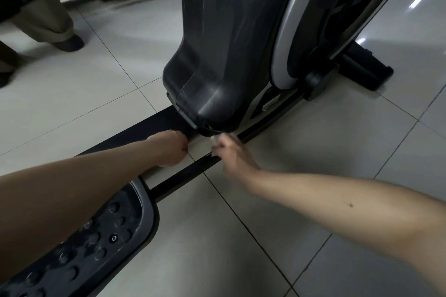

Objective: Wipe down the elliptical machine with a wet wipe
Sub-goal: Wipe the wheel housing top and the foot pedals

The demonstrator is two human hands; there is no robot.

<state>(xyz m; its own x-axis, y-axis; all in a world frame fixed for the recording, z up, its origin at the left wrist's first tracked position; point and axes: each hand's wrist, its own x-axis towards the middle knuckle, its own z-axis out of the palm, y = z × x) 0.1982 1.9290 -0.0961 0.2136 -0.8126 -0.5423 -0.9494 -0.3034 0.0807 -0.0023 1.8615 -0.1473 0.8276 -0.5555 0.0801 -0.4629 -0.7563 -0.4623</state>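
Below the lower tip of the elliptical housing (231, 38), my right hand (233, 152), blurred, has its fingers bunched round the white wet wipe (215, 139), by the black rail (183, 175); left of that tip, my left hand (169, 148), fingers curled under, grasp I cannot tell
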